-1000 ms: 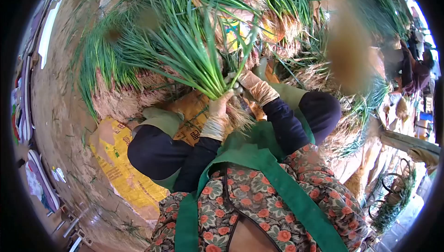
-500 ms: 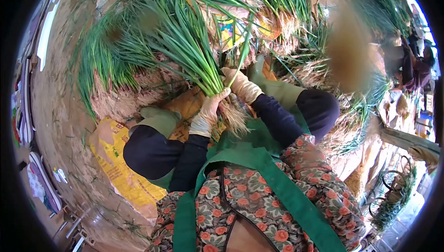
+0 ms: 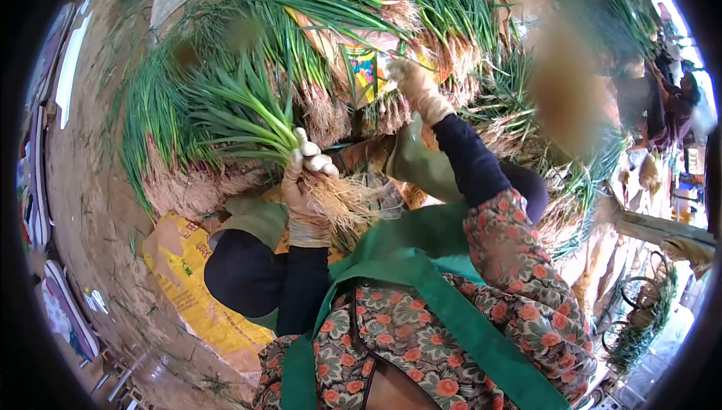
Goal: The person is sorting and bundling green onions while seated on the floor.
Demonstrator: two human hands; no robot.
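Observation:
A bunch of green onions [image 3: 263,120] is gripped in my gloved left hand [image 3: 307,177], its leaves pointing up and left and its pale roots hanging to the right. My gloved right hand [image 3: 417,86] is raised in front of a printed yellow sack [image 3: 362,71], close to the roots of the piled onions [image 3: 451,41]. Its fingers look bent, but their tips are too blurred to tell whether they hold anything.
More onions with reddish roots [image 3: 177,177] lie at the left. A yellow sack [image 3: 192,274] is spread beside my left knee. On the right are a wooden beam [image 3: 662,229], a basket with greens [image 3: 639,320] and another person [image 3: 669,109].
My left hand has moved left and turned, tilting the bunch further left. My right hand has come off the bunch and moved up and right toward the pile.

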